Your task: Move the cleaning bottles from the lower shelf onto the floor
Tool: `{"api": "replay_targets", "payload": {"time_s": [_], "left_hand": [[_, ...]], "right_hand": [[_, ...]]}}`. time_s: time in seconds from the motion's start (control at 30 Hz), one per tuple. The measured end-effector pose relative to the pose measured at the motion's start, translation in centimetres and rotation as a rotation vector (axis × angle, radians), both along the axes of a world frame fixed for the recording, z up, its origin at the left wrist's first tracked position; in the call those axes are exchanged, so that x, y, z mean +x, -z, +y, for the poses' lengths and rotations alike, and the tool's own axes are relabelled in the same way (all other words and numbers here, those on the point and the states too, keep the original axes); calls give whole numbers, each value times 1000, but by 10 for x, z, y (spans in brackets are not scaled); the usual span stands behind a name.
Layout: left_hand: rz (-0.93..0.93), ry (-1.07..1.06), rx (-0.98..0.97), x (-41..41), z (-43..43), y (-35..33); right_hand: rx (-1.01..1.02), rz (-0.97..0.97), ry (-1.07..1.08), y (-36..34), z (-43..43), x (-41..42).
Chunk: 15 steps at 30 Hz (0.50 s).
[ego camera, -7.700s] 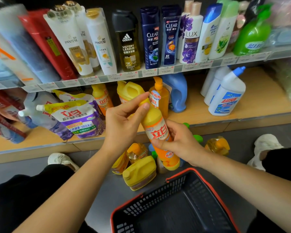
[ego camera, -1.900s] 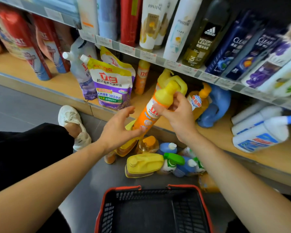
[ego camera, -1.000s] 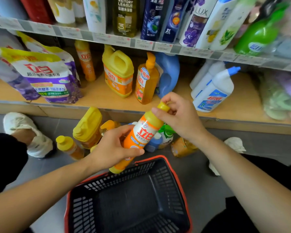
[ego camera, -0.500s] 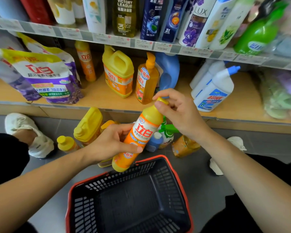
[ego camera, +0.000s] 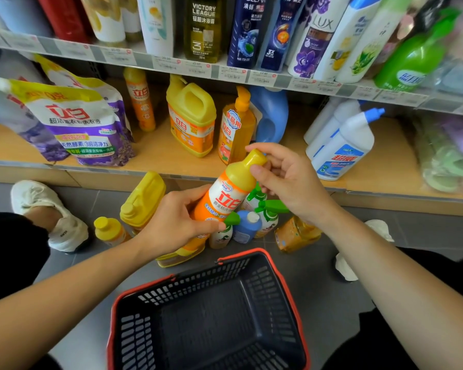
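In the centre of the frame, the left hand (ego camera: pixel 177 222) was curled round the lower body of a tilted orange plastic bottle with a yellow cap (ego camera: pixel 225 198). The right hand (ego camera: pixel 286 180) pinched that cap between thumb and fingers. The bottle hung before the wooden lower shelf (ego camera: pixel 155 153), over a cluster of yellow, blue and green-capped bottles (ego camera: pixel 245 228) on the grey floor (ego camera: pixel 324 303). Below, a black plastic basket with a red rim (ego camera: pixel 211 281) showed its slotted bottom. On the shelf stood a yellow jug (ego camera: pixel 191 118).

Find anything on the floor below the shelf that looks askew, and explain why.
The yellow jug on the floor is tilted over rather than standing upright, and the amber bottle to its right appears to lie on its side.
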<state>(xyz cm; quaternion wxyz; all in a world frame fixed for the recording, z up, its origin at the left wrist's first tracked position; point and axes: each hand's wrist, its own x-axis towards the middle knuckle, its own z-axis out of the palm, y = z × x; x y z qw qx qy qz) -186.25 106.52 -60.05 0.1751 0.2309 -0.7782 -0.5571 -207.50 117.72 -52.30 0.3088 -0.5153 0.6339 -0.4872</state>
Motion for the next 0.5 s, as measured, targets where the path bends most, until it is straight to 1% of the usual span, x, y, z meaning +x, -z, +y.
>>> {"api": "replay_targets", "payload": {"time_s": [0.07, 0.2, 0.33, 0.4, 0.5], "left_hand": [[-15, -55, -65, 0, 1, 0], [-102, -239, -323, 3, 3, -1], [-103, -319, -537, 6, 2, -2], [-97, -355, -607, 6, 2, -2], [-89, -382, -660, 6, 2, -3]], "right_hand": [[6, -24, 6, 0, 1, 0], [-14, 4, 72, 1, 3, -1], [-35, 53, 45, -2, 7, 0], [-43, 52, 47, -4, 9, 2], [-48, 61, 46, -9, 11, 3]]}}
